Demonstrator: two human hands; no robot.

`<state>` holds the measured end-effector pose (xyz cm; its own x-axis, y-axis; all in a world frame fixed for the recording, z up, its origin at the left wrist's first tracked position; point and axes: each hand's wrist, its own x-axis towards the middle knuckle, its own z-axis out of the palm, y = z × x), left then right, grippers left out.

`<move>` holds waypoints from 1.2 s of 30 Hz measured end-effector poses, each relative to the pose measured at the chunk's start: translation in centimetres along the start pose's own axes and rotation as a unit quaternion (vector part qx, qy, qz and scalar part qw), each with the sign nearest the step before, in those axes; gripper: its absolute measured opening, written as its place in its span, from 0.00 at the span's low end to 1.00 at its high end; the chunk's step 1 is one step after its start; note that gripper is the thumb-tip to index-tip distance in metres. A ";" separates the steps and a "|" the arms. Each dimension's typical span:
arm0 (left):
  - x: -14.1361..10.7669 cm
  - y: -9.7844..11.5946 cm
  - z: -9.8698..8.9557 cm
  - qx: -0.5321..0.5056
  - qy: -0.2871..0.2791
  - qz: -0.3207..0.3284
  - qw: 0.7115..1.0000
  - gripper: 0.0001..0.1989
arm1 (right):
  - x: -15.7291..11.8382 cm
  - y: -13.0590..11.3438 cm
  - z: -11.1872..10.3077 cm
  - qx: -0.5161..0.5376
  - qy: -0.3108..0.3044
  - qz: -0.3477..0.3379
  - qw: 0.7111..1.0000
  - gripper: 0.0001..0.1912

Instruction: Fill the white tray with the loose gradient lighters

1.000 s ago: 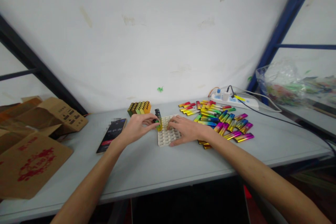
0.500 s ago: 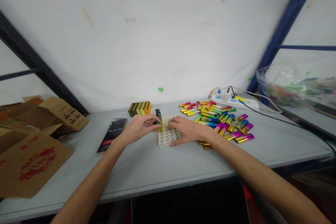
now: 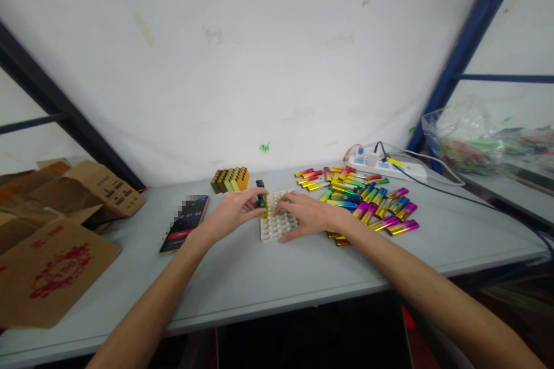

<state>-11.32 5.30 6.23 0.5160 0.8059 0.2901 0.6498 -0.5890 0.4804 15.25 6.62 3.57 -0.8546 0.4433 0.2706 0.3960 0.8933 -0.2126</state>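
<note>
A white tray (image 3: 272, 232) with rows of oval holes lies on the table in front of me. At its left side, several dark-topped, shiny lighters (image 3: 260, 184) stand upright, partly behind my fingers. My left hand (image 3: 236, 209) is closed in a pinch, thumb and fingertips around a gold-coloured lighter (image 3: 264, 215) at the tray's left rows. My right hand (image 3: 306, 214) rests over the tray's right part, fingers bent down onto it and thumb at its near edge. Whether its fingertips also touch a lighter is hidden.
Loose metallic lighters (image 3: 376, 202) lie scattered on the right. A block of upright lighters (image 3: 230, 179) stands near the wall. On the left are a phone (image 3: 186, 223) and an open cardboard box (image 3: 73, 259). A power strip (image 3: 389, 167) with cables lies at the back right.
My left hand has shifted slightly right, and its fingers have closed further around the lighter at the tray. My right hand and the tray stay in place.
</note>
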 end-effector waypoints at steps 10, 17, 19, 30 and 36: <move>0.0 0.5 -0.3 0.012 0.046 -0.004 0.999 0.22 | 0.0 0.2 -1.5 0.001 0.070 0.034 0.997 0.26; -0.1 1.3 -0.3 0.064 0.093 0.005 0.994 0.17 | -1.6 4.6 -3.3 -0.149 0.062 0.252 0.954 0.13; -0.1 1.4 -0.1 0.068 0.098 0.005 0.993 0.17 | -2.1 5.6 -3.3 -0.162 0.013 0.275 0.948 0.14; -0.2 2.1 0.5 0.085 0.165 0.022 0.982 0.13 | -1.9 5.7 -2.7 -0.146 0.026 0.277 0.949 0.15; -0.4 2.0 0.7 0.123 0.271 0.022 0.955 0.11 | -0.6 4.5 -2.0 -0.006 0.206 0.171 0.963 0.12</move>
<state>-9.90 3.74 6.50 0.2250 0.6537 0.7225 0.7804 -0.5649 0.2681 18.18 10.51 4.31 -0.4676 0.7018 0.5374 0.6372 0.6890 -0.3454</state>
